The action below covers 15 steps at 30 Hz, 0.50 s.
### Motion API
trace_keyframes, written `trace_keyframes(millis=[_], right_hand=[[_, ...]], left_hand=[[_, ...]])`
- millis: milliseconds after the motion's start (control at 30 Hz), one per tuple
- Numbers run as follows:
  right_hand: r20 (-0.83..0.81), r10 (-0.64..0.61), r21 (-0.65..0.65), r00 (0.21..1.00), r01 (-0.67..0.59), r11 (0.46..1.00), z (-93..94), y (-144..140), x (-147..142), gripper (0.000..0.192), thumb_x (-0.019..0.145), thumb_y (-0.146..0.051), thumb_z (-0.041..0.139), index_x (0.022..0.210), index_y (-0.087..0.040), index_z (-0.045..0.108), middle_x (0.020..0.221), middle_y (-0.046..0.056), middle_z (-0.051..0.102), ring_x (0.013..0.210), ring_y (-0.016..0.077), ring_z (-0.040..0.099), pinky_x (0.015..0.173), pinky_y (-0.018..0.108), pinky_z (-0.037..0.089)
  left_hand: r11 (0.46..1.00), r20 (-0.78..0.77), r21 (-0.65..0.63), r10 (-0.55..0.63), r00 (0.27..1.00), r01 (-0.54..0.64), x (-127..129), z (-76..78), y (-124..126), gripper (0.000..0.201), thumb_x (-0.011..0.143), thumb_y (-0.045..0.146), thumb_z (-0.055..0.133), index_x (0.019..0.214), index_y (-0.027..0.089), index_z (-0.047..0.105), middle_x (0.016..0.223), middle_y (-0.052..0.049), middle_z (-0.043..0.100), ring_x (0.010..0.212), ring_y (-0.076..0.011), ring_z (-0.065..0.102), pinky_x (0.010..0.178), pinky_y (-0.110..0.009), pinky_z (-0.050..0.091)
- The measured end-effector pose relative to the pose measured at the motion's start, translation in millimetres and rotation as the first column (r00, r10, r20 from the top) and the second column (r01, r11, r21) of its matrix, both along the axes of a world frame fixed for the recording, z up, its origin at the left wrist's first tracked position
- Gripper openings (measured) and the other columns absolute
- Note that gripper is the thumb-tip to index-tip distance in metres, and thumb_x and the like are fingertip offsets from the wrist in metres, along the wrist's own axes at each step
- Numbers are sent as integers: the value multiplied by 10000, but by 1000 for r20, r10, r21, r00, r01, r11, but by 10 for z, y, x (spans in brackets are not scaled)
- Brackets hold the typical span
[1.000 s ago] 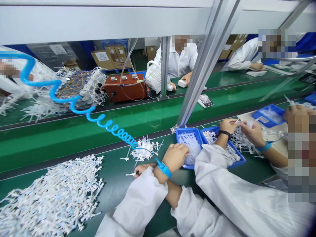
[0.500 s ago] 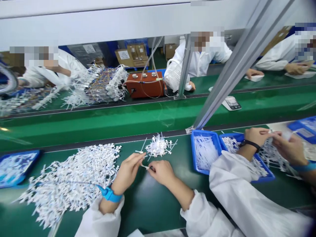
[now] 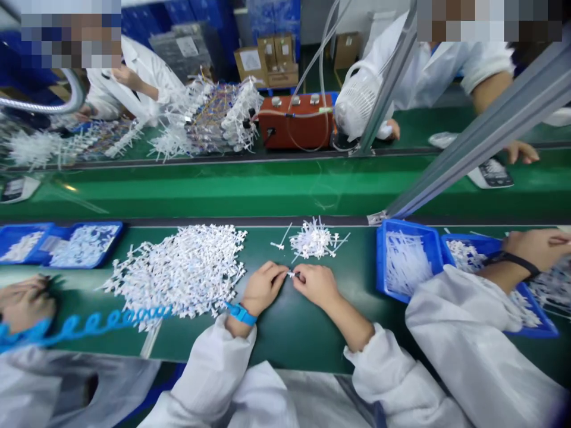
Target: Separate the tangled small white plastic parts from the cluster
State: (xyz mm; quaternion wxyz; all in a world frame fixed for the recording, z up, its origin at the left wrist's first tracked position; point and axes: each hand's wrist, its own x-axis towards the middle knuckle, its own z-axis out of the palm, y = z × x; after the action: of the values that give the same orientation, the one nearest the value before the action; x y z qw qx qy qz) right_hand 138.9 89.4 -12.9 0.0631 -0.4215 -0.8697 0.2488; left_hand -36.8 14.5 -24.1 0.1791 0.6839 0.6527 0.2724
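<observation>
My left hand (image 3: 266, 287), with a blue strap at the wrist, is closed in a pinch at one end of a small white plastic piece (image 3: 291, 274). At its other end, the fingertips of my right hand (image 3: 317, 286) are pinched together, with something small and dark showing by them. Fingers cover most of the piece. Just beyond my hands lies a small heap of white parts with thin strips (image 3: 312, 239). One loose white part (image 3: 279, 245) rests left of that heap. A much larger pile of white parts (image 3: 182, 270) spreads to the left of my left hand.
A blue tray of translucent strips (image 3: 407, 261) stands to the right, beside another blue tray (image 3: 537, 324) under a co-worker's arm (image 3: 468, 333). Blue trays (image 3: 107, 252) sit at far left, near another person's hand (image 3: 29, 303). A metal post (image 3: 450, 160) rises behind.
My hands have drawn closer together; the strip that stretched between them is now mostly hidden by fingers. The view has shifted, bringing the person at left into sight.
</observation>
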Motion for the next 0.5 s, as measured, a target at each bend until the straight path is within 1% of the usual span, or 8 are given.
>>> trace_keyframes(millis=[100, 167, 300, 500], right_hand=[[-5, 2, -19, 1000, -2, 1000, -5, 2, 3, 172, 864, -368, 564, 975, -309, 682, 834, -49, 711, 749, 145, 638, 618, 228, 335], [-11, 8, -41, 1000, -9, 999, -10, 3, 0, 170, 866, -375, 563, 969, -308, 681, 828, -50, 710, 744, 141, 632, 615, 228, 324], [-30, 22, -64, 999, -24, 998, -15, -3, -2, 183, 876, -396, 553, 964, -303, 685, 813, -45, 706, 741, 136, 625, 606, 228, 300], [-70, -2, -69, 998, -2, 998, -55, 5, 1, 203, 898, -420, 540, 990, -307, 682, 823, -48, 707, 750, 129, 624, 627, 225, 309]], left_hand=[[1000, -38, -14, 12, 999, -12, 22, 9, -4, 223, 978, 290, 439, 1039, 224, 643, 945, -35, 606, 901, -155, 597, 820, -276, 480], [1000, -50, -19, 20, 999, -21, 29, 12, 1, 217, 975, 299, 440, 1028, 224, 636, 936, -35, 593, 882, -156, 591, 798, -276, 477], [999, -42, -22, 26, 999, -27, 18, 0, 5, 188, 961, 316, 473, 981, 222, 634, 896, -26, 563, 831, -151, 575, 754, -269, 468], [999, -35, -22, 33, 999, -34, -6, -43, 7, 202, 981, 300, 436, 982, 220, 622, 934, -24, 545, 861, -146, 562, 776, -272, 465]])
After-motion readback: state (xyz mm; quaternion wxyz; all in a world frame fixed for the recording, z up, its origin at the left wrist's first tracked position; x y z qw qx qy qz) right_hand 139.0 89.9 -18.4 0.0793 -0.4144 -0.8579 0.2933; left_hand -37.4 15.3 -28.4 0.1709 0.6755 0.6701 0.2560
